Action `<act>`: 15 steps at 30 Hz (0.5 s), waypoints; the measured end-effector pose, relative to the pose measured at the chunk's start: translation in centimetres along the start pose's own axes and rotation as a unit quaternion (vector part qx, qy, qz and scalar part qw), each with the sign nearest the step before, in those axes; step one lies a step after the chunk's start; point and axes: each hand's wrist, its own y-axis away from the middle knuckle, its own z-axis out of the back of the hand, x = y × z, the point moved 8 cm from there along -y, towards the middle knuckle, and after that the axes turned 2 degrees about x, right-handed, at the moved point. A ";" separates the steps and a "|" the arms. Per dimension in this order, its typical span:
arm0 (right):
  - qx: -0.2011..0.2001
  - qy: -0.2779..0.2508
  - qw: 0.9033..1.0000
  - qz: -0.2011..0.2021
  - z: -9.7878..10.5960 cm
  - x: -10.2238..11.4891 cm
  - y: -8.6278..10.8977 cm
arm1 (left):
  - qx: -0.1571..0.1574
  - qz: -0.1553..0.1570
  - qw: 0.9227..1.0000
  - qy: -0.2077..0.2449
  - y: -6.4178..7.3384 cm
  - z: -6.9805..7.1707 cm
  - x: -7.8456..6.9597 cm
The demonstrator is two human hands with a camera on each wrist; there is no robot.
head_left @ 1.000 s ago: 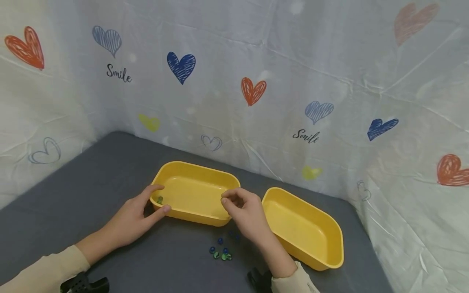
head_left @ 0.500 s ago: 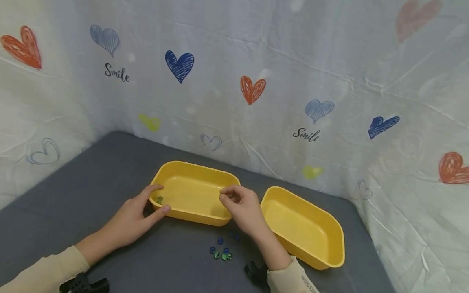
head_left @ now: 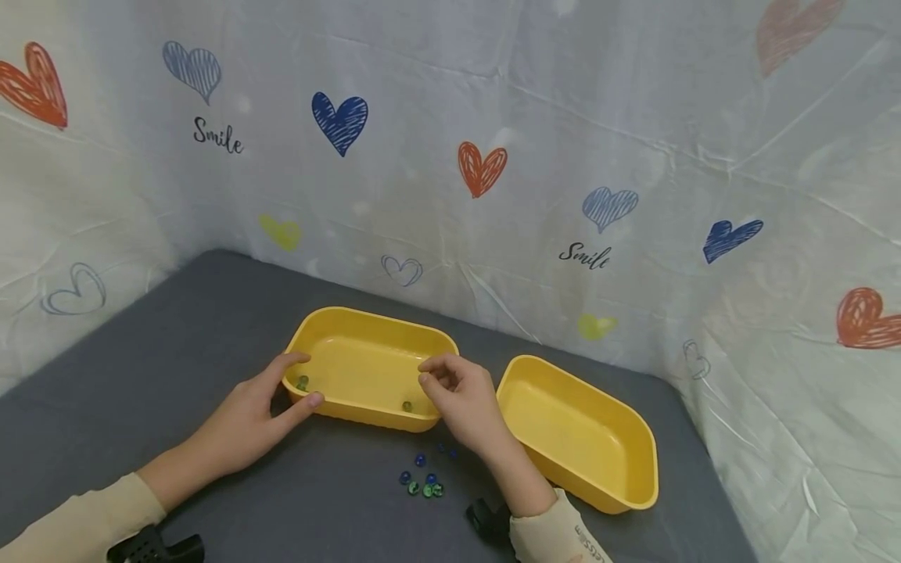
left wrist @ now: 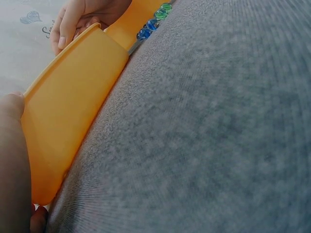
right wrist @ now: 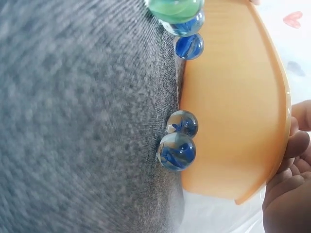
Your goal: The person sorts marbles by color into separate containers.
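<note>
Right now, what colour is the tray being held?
Yellow; the tray shows best in the head view.

left hand [head_left: 250, 419]: thumb and forefinger spread | right hand [head_left: 466, 397]: fingers loosely curled | forearms [head_left: 179, 475]: angled inward

Left tub [head_left: 359, 375]: plain yellow. Right tub [head_left: 577, 438]: plain yellow. Blue marbles [right wrist: 177, 152]: clear, blue swirls. Green marbles [head_left: 428, 491]: swirled green. Cloth [head_left: 317, 500]: mottled grey. Backdrop [head_left: 422, 94]: white, bearing red-orange, blue and yellow hearts [head_left: 339, 122], black "Smile" lettering [head_left: 218, 137]. Sleeves [head_left: 87, 516]: beige.
</note>
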 end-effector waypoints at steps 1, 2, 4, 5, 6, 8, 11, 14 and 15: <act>0.000 -0.002 1.000 0.001 0.0 0.0 0.0 | 0.001 0.001 1.000 0.001 0.0 0.0 0.0; 0.001 -0.004 1.000 0.003 0.0 0.0 0.0 | 0.001 0.001 1.000 0.001 0.0 0.0 0.0; 0.001 -0.004 1.000 0.008 -0.1 0.0 0.0 | 0.000 0.000 1.000 0.001 0.0 0.0 0.0; 0.002 -0.004 1.000 0.012 -0.1 0.0 0.0 | -0.001 0.000 1.000 0.001 0.0 0.0 0.0; 0.002 -0.003 1.000 0.015 -0.1 0.1 0.0 | -0.002 0.000 1.000 0.002 0.0 0.0 0.1; -0.003 -0.002 1.000 0.026 -0.2 0.2 0.0 | -0.003 -0.002 1.000 0.001 0.1 -0.1 0.1; -0.012 -0.006 0.999 0.035 -0.1 0.7 0.1 | -0.005 -0.004 1.000 0.000 0.1 -0.1 0.1; -0.016 -0.007 0.999 0.035 0.0 0.7 0.2 | -0.003 -0.003 1.000 0.000 0.0 -0.1 0.0; -0.015 -0.005 0.999 0.034 0.1 0.7 0.2 | -0.002 -0.003 1.000 0.001 0.0 -0.1 0.0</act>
